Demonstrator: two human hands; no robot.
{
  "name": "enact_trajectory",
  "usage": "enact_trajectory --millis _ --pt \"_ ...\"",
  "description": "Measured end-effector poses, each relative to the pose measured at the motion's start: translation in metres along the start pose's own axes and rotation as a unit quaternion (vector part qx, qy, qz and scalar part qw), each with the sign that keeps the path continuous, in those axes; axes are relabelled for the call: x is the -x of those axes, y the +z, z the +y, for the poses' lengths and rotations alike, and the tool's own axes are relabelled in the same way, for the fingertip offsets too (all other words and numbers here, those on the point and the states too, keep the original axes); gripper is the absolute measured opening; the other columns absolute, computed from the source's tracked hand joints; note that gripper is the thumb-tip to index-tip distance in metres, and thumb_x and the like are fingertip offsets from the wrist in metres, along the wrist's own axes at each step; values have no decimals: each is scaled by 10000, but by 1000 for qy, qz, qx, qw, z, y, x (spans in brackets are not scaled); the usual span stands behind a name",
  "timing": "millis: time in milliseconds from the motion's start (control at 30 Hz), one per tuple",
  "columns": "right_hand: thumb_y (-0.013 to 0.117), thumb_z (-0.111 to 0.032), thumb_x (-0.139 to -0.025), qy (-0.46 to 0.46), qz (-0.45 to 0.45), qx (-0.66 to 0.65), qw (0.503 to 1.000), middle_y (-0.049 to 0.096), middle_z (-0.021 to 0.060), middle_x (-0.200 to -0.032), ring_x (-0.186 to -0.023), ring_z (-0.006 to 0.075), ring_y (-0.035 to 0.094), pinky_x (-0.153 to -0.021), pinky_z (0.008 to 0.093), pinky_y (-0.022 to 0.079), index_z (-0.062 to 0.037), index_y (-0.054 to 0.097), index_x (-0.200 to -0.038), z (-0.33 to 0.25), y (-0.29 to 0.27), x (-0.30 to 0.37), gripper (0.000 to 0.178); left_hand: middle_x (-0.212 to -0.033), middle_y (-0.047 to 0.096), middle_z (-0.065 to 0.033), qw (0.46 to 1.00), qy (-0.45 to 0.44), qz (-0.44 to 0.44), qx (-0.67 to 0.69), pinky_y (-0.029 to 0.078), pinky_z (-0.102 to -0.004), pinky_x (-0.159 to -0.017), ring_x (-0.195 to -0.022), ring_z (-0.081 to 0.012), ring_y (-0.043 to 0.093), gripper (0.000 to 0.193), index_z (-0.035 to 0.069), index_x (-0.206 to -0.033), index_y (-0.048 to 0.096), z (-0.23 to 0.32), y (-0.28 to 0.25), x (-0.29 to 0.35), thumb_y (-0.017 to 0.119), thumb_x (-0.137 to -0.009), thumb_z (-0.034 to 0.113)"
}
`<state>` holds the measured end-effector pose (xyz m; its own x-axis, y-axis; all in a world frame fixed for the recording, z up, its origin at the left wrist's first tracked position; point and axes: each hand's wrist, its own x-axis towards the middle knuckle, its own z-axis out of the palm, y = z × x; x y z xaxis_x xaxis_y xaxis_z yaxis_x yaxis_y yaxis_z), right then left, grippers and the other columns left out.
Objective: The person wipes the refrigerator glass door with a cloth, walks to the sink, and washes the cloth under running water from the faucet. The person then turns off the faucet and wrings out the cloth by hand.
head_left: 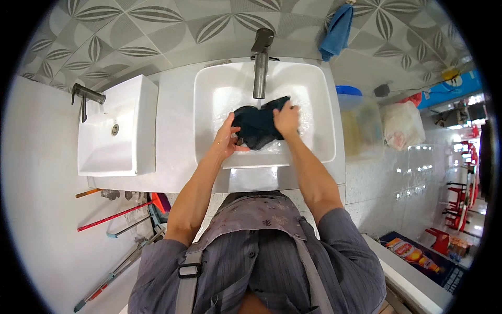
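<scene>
A dark, wet cloth [256,126] lies bunched in the white rectangular sink [329,133], under the grey tap [260,78]. Water runs from the spout onto it and shines on the basin floor. With bent fingers, my right hand [286,121] grips the cloth's right side, where one corner sticks up toward the tap. At the opposite edge is my left hand [226,140], its fingers spread and its fingertips against the fabric. What lies under the cloth is hidden.
On the left stands a second white basin [116,152] with its own tap [89,94]. A blue towel [336,34] hangs on the tiled wall. A translucent tub [361,128] and a white plastic bag [402,124] are to the right. Brooms and mops [120,214] lean at lower left.
</scene>
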<state>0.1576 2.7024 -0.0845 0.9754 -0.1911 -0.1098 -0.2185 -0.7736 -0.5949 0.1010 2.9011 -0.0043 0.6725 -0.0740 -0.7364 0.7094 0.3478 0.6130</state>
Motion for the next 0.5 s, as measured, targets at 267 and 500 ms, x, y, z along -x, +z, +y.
enact_trajectory --millis 267,500 --pt "695 -311 -870 -224 -39 -245 943 654 271 -1000 -873 443 649 -778 530 518 -28 592 -1010 -157 -15 129 332 -877 644 -89 884 63 -349 304 570 -435 -740 -818 -266 653 456 139 -957 611 -23 -56 -74 489 -985 578" --pt "617 -319 -926 -113 71 79 988 605 244 -1059 -968 399 628 -790 523 532 11 577 -1046 -27 -23 13 354 -1182 624 -138 985 53 -35 159 597 -432 -774 -1049 -327 638 471 41 -1208 594 -19 -24 -34 623 -951 435"
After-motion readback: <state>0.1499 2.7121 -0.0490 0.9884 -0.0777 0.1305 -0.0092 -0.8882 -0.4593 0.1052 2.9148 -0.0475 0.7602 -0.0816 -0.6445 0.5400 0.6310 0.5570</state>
